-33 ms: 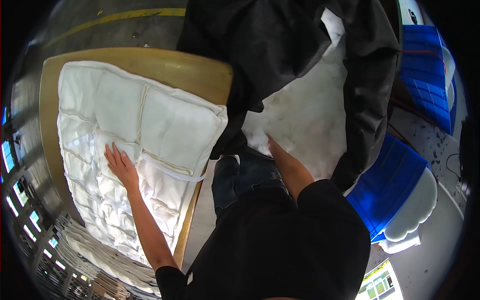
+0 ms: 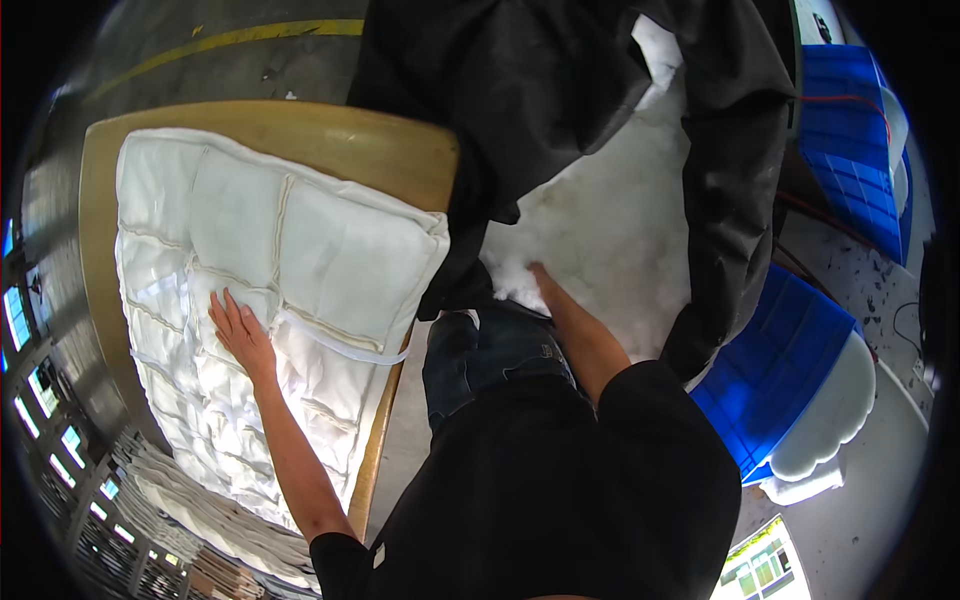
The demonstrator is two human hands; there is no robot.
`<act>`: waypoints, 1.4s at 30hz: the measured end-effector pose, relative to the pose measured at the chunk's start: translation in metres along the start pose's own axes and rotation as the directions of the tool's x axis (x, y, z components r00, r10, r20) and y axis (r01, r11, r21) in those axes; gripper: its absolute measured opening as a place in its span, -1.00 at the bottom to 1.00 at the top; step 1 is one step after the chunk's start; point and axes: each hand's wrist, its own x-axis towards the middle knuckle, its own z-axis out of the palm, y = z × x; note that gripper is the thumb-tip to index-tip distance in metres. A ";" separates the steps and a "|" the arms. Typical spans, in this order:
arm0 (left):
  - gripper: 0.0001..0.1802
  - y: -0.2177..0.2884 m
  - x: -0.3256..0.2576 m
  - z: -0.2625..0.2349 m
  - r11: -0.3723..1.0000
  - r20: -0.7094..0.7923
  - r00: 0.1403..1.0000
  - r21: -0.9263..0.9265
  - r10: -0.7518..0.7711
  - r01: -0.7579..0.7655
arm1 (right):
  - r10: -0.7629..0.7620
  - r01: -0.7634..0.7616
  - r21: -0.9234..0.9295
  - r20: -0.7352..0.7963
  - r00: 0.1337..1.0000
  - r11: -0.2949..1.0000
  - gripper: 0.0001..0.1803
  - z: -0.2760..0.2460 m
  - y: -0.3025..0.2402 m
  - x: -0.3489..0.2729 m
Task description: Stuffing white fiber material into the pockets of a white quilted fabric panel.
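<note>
My left hand [image 2: 243, 333] lies flat with spread fingers on a white stitched fabric cover [image 2: 352, 262], divided into square pockets by piped seams. The cover rests on a wooden table [image 2: 300, 130] to my left. My right hand [image 2: 541, 275] is sunk into loose white fibre filling [image 2: 600, 225], which hides its fingers. Black cloth [image 2: 520, 90] surrounds this filling like the sides of a large bag. A narrow white strip [image 2: 350, 350] curves across the cover near its right edge.
Two blue containers [image 2: 790, 360] with white stuff bulging from them stand at the right. Stacked pale fabric pieces [image 2: 200, 500] are at the lower left beyond the table. A yellow line [image 2: 240, 33] crosses the floor at the far left.
Both hands keep nearly the same places, the left flat on the cover, the right in the fibre. The whole view has shifted slightly.
</note>
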 end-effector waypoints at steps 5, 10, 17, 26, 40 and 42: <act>-0.56 0.085 0.022 -0.051 0.991 -0.177 0.984 -0.132 -0.024 0.000 | -0.045 0.103 0.208 -0.268 0.962 0.973 -0.32 -0.136 0.007 0.002; -0.34 0.276 -0.023 -0.040 0.637 0.017 0.864 -0.683 0.504 -0.358 | -0.153 0.401 0.706 -0.389 0.909 0.584 -0.55 -0.218 0.026 -0.049; -0.10 0.462 -0.056 0.066 0.239 0.278 0.600 -0.960 0.750 0.147 | -0.398 0.565 0.502 -0.407 0.822 0.654 -0.30 -0.213 0.008 -0.106; -0.54 0.485 -0.072 0.164 -0.505 0.632 0.410 -0.035 0.657 0.862 | -0.353 0.714 0.323 -0.698 0.623 0.621 -0.24 -0.178 -0.070 -0.116; -0.38 0.419 -0.028 0.270 0.850 0.656 0.626 -0.527 0.421 -0.019 | -0.144 0.467 0.824 -0.445 0.884 0.320 -0.32 -0.247 0.063 -0.113; -0.31 0.401 -0.037 0.243 0.877 0.714 0.520 -0.448 0.469 -0.175 | -0.098 0.527 0.794 -0.524 0.846 0.302 -0.32 -0.264 0.064 -0.112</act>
